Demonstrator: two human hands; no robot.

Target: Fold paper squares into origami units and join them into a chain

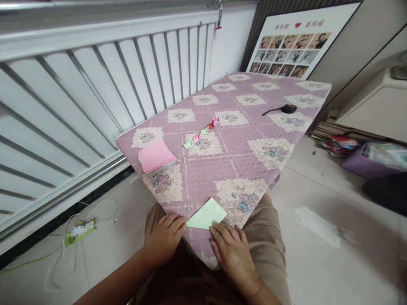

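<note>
A light green sheet of paper (208, 214), with a slanted outline that looks folded, lies at the near corner of the table. My left hand (166, 235) rests at the sheet's left tip, fingers close together and curled on the cloth. On the lower right edge of the paper lie the fingertips of my right hand (232, 249), its fingers spread a little and flat. Toward the left edge sits a stack of pink paper (156, 156). Several small folded paper pieces, green, pink and red, form a slanting row (205, 131) beyond the sheet.
The table (202, 170) has a purple floral cloth. A black object with a thin cord (288, 108) lies at its far right. A white radiator (126, 77) borders the left side. On the floor are a power strip (81, 230) and a purple box (370, 160).
</note>
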